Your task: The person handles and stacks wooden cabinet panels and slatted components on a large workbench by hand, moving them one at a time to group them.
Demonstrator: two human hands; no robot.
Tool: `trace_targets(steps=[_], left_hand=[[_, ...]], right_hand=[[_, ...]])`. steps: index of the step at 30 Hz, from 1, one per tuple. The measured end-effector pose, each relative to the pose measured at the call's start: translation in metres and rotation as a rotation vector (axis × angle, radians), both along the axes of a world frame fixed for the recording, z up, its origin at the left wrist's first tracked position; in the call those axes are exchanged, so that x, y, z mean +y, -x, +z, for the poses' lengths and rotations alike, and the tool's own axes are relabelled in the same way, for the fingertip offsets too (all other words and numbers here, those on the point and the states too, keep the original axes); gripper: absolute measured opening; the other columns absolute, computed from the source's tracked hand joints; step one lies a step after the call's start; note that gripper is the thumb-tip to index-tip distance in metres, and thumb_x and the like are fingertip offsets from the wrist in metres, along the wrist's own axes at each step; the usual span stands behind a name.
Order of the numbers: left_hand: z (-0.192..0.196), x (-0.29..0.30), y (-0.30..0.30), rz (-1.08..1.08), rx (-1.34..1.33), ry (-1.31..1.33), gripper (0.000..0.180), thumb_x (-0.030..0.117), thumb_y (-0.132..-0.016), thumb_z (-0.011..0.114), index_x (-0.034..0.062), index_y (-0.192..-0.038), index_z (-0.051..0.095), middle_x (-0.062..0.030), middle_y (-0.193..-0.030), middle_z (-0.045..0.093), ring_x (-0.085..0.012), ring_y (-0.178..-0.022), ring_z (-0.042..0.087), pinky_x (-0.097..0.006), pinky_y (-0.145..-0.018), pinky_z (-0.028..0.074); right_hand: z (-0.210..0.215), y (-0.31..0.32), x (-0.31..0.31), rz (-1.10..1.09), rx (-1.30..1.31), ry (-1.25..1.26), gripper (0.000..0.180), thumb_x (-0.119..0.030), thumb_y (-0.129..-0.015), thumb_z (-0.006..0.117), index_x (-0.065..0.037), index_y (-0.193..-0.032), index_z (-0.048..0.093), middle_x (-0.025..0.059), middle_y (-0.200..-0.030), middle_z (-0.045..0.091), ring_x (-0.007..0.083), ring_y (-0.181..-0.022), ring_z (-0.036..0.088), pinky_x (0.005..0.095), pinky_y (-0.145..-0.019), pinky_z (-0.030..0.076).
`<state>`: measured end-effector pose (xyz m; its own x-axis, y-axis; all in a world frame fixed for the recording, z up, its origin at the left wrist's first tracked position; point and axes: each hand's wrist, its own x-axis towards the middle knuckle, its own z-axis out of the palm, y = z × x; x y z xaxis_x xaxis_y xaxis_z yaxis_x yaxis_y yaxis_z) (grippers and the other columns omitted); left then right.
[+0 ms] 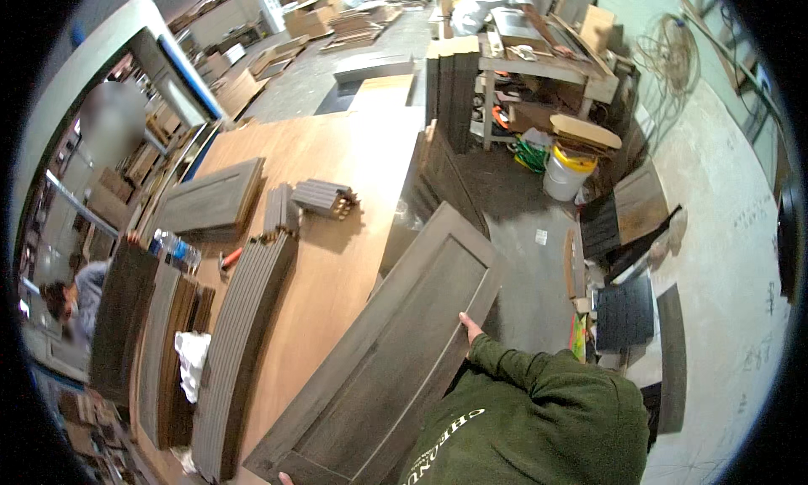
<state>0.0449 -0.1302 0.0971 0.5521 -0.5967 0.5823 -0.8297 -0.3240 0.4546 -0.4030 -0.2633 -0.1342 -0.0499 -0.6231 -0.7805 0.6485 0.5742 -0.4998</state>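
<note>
I hold a long dark-stained cabinet door [396,342] with a recessed panel, lying slanted across the near right corner of the big brown worktable [353,148]. My right hand [470,326] grips the door's right long edge, thumb on top, with my green sleeve behind it. Only the fingertips of my left hand [284,478] show at the picture's lower edge, against the door's near end. The rest of that hand is hidden.
On the table lie a long stack of dark strips [244,333], a second dark door [210,199], short moulding pieces [324,197], a white cloth [194,359], and a water bottle [172,247]. A white bucket [566,172] and leaning panels stand on the floor at right. A person [76,300] works at far left.
</note>
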Motion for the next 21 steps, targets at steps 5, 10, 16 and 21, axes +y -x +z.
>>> trace_targets(steps=[5, 10, 16, 21], left_hand=[[0.057, -0.044, 0.037, -0.733, 0.209, -0.062, 0.076, 0.012, -0.075, 0.062, 0.0004, -0.137, 0.021, -0.0173, -0.132, 0.037, -0.0264, -0.116, 0.041, -0.037, -0.097, 0.033], [0.096, -0.189, 0.187, -1.1, 0.511, -0.544, 0.078, 0.001, -0.074, 0.057, 0.0009, -0.138, 0.013, -0.0171, -0.13, 0.036, -0.0245, -0.111, 0.043, -0.036, -0.093, 0.035], [-0.028, -0.378, 0.391, -1.221, 0.394, -0.421, 0.074, 0.008, -0.074, 0.062, -0.0038, -0.135, 0.023, -0.0207, -0.13, 0.036, -0.0274, -0.116, 0.039, -0.037, -0.095, 0.032], [-0.074, -0.461, 0.543, -1.3, 0.55, -0.537, 0.074, 0.011, -0.074, 0.061, 0.0046, -0.138, 0.024, -0.019, -0.124, 0.047, -0.0267, -0.109, 0.049, -0.034, -0.093, 0.038]], right_hand=[[0.008, 0.068, -0.024, -0.304, -0.183, 0.057, 0.09, -0.056, -0.075, 0.058, -0.004, -0.139, 0.022, 0.0174, -0.145, 0.015, 0.0336, -0.13, 0.021, 0.0516, -0.103, 0.023], [-0.018, 0.136, -0.062, -0.268, -0.332, 0.027, 0.088, -0.049, -0.076, 0.06, -0.002, -0.139, 0.022, 0.0191, -0.143, 0.019, 0.0348, -0.128, 0.025, 0.0506, -0.101, 0.027], [-0.046, 0.159, -0.167, -0.375, -0.283, -0.185, 0.081, -0.039, -0.077, 0.063, -0.001, -0.138, 0.024, 0.0183, -0.144, 0.02, 0.0339, -0.131, 0.022, 0.049, -0.104, 0.025], [-0.027, 0.207, -0.234, -0.311, -0.241, -0.326, 0.082, -0.041, -0.076, 0.065, -0.002, -0.137, 0.027, 0.0172, -0.143, 0.022, 0.0333, -0.13, 0.025, 0.048, -0.102, 0.029]])
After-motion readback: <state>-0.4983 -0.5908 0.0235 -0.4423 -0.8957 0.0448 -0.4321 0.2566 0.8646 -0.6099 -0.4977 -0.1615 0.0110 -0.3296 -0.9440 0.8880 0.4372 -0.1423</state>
